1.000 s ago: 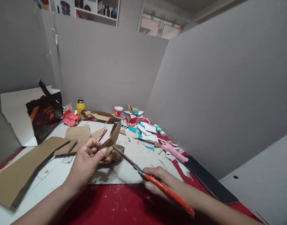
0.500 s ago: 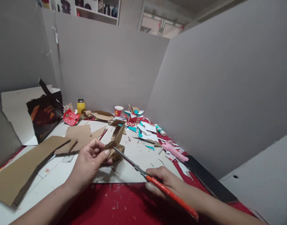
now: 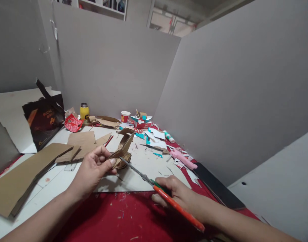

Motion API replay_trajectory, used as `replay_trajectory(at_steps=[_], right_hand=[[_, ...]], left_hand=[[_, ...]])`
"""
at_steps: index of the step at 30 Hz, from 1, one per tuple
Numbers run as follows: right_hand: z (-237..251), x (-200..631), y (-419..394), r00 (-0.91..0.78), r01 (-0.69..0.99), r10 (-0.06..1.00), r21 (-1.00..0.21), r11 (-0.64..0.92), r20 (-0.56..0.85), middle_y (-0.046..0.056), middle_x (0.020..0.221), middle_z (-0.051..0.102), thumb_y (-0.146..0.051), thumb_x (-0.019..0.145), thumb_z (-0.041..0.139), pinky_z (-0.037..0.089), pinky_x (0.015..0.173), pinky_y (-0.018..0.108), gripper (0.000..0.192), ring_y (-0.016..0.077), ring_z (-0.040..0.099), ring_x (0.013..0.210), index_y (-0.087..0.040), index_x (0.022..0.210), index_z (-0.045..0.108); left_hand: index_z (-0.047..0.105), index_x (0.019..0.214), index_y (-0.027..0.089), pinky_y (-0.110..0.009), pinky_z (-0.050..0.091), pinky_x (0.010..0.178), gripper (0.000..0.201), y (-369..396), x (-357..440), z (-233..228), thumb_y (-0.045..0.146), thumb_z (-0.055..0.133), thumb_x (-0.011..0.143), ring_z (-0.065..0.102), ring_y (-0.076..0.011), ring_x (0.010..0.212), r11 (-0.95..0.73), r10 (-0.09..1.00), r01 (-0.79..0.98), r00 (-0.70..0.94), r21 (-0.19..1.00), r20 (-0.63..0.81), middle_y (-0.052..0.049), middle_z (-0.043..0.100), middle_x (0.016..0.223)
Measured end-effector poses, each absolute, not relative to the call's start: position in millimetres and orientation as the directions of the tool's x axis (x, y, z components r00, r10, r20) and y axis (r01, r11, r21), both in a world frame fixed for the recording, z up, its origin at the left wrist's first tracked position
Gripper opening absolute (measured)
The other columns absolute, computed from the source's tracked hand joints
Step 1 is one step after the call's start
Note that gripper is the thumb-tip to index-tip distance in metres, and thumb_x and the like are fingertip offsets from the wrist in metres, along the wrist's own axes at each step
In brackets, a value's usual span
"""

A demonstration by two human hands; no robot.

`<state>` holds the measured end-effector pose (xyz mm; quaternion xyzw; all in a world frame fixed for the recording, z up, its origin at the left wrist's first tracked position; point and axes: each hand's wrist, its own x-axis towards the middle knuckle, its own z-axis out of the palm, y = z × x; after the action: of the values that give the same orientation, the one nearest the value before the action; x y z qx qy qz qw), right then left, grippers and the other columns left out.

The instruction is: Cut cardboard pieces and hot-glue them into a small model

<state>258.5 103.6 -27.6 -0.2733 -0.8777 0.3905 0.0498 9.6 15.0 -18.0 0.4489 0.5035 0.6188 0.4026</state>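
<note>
Between the thumb and fingers of my left hand point(image 3: 95, 166) is a folded piece of brown cardboard point(image 3: 126, 146), raised over the near part of the white board. My right hand point(image 3: 175, 191) is wrapped round the handles of a pair of scissors point(image 3: 143, 176), one handle orange-red and the other green. The scissors point up and left, and their tips meet the cardboard's lower edge just beside my left thumb. Whether the blades have cut into the cardboard I cannot tell. A crumpled part of the cardboard hangs below the blade tips.
Large cardboard sheets point(image 3: 33, 171) lie at the left, before a torn dark box point(image 3: 44, 122). A yellow bottle point(image 3: 84, 111) and a paper cup point(image 3: 125, 116) stand at the back. Paper scraps point(image 3: 156, 139) and a pink glue gun point(image 3: 182, 159) are on the right. Grey partitions enclose the table.
The view has shifted slightly, so everything sits a little further left and higher. The scissor handles have spread a little, and the green one now shows. Both hands keep their hold.
</note>
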Motion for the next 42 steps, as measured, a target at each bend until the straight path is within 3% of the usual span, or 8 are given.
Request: replay_trajectory(at_steps=[8, 17, 24, 30, 35, 42], right_hand=[[-24.0, 261.0, 97.1, -0.846, 0.471, 0.511, -0.66, 0.585, -0.151, 0.001, 0.066, 0.053, -0.048, 0.09, 0.041, 0.035, 0.055, 0.023, 0.037, 0.0107, 0.042, 0.058, -0.017, 0.071, 0.046], [-33.3, 262.4, 100.1, -0.853, 0.418, 0.5, -0.767, 0.486, -0.149, -0.005, 0.057, 0.038, -0.049, 0.086, 0.048, 0.027, 0.047, 0.021, 0.039, 0.0083, 0.03, 0.053, -0.019, 0.064, 0.038], [-29.2, 259.1, 98.9, -0.842, 0.402, 0.537, -0.721, 0.564, -0.049, -0.005, 0.055, 0.035, -0.05, 0.079, 0.055, 0.027, 0.048, 0.023, 0.041, 0.0086, 0.029, 0.052, -0.019, 0.059, 0.037], [-20.4, 260.2, 96.9, -0.837, 0.481, 0.526, -0.665, 0.572, -0.153, -0.001, 0.064, 0.047, -0.051, 0.086, 0.046, 0.033, 0.052, 0.022, 0.038, 0.0101, 0.038, 0.057, -0.018, 0.068, 0.044], [-14.2, 261.8, 91.2, -0.82, 0.525, 0.559, -0.551, 0.649, -0.124, 0.002, 0.07, 0.052, -0.05, 0.087, 0.046, 0.037, 0.057, 0.025, 0.036, 0.0122, 0.042, 0.063, -0.017, 0.07, 0.046], [-21.9, 264.8, 95.4, -0.809, 0.521, 0.57, -0.626, 0.58, -0.145, -0.002, 0.063, 0.045, -0.051, 0.085, 0.049, 0.032, 0.052, 0.023, 0.039, 0.0106, 0.037, 0.058, -0.018, 0.065, 0.042]], left_hand=[[0.05, 0.077, 0.019, -0.02, 0.051, 0.06, 0.019, 14.7, 17.0, -24.6, 0.027, 0.068, 0.077, 0.064, -0.0086, 0.058, -0.199, 0.933, -0.033, -0.313, 0.98, 0.179, 0.007, 0.06, 0.064], [0.051, 0.075, 0.019, -0.017, 0.05, 0.057, 0.019, 12.0, 12.3, -15.4, 0.025, 0.068, 0.077, 0.064, -0.0084, 0.056, -0.181, 0.952, 0.019, -0.249, 0.983, 0.179, 0.006, 0.063, 0.062], [0.052, 0.075, 0.019, -0.018, 0.049, 0.056, 0.021, 13.8, 8.1, -10.8, 0.026, 0.071, 0.075, 0.065, -0.009, 0.054, -0.17, 0.959, 0.032, -0.226, 0.985, 0.173, 0.005, 0.065, 0.061], [0.051, 0.074, 0.019, -0.019, 0.05, 0.058, 0.023, 14.9, 14.8, -17.6, 0.028, 0.071, 0.074, 0.066, -0.0109, 0.057, -0.172, 0.943, 0.005, -0.289, 0.985, 0.166, 0.003, 0.067, 0.063], [0.052, 0.074, 0.019, -0.023, 0.054, 0.062, 0.022, 14.7, 20.9, -20.8, 0.028, 0.072, 0.072, 0.067, -0.0126, 0.061, -0.204, 0.927, -0.037, -0.328, 0.978, 0.181, 0.003, 0.068, 0.065], [0.051, 0.073, 0.019, -0.02, 0.052, 0.059, 0.022, 14.4, 16.4, -21.2, 0.027, 0.071, 0.074, 0.066, -0.0109, 0.058, -0.175, 0.945, -0.035, -0.288, 0.984, 0.157, 0.002, 0.069, 0.066]])
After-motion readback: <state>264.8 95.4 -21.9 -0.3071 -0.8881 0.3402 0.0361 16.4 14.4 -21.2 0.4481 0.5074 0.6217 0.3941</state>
